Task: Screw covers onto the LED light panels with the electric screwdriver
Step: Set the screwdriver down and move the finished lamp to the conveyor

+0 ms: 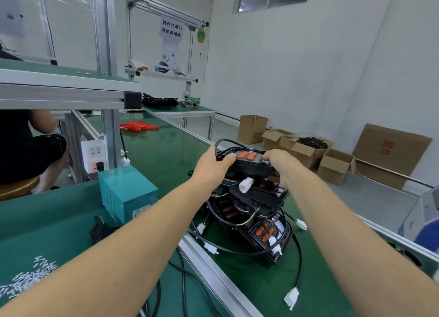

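Note:
A stack of black LED light panels (pixel 256 212) with orange lenses, black cables and white connectors stands on the green conveyor belt (pixel 166 155). My left hand (pixel 211 167) grips the left end of the top panel (pixel 248 161), thumb over its upper edge. My right hand (pixel 281 163) grips the same panel's right end, fingers curled round it. Small silver screws (pixel 28 276) lie in a loose heap on the green mat at the lower left. No electric screwdriver is in view.
A teal power box (pixel 127 193) stands left of the stack, behind it a white socket strip (pixel 93 156). Red plastic parts (pixel 137 126) lie farther up the belt. A seated person (pixel 31 148) is at the left. Cardboard boxes (pixel 308 150) stand on the floor at right.

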{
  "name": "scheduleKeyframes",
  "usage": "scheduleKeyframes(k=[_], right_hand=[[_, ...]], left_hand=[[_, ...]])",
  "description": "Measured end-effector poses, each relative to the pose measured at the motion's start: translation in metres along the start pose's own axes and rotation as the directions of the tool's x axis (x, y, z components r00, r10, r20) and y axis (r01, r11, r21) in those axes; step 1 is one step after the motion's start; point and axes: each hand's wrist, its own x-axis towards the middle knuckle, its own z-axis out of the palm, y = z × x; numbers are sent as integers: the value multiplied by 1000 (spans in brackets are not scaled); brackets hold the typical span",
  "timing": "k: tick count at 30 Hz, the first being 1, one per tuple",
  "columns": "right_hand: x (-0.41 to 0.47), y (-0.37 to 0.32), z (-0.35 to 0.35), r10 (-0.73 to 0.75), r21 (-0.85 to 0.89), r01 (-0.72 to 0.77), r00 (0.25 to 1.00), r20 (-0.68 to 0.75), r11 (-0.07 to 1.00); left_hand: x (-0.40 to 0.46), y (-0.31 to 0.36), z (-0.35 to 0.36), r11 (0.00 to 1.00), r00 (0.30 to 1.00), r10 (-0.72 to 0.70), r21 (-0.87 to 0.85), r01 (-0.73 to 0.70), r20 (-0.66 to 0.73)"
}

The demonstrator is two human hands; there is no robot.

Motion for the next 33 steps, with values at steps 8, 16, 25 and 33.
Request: scheduleKeyframes(k=[8, 16, 25, 33], right_hand=[[2, 1, -6, -23, -85, 22, 1000, -4, 996], [-1, 7, -6, -108, -163, 105, 994, -12, 981], [9, 16, -5, -162, -224, 140, 984, -80, 964], [17, 24, -8, -187, -238, 176, 982, -24, 955]], left_hand=[[4, -5, -8, 995, 994, -97, -4, 97, 58], [1, -1, -6, 999, 999, -47, 18, 46, 24], [-1, 0, -1, 1000, 999, 15, -27, -14, 50], [4, -2, 5, 996, 998, -27, 90, 21, 65]])
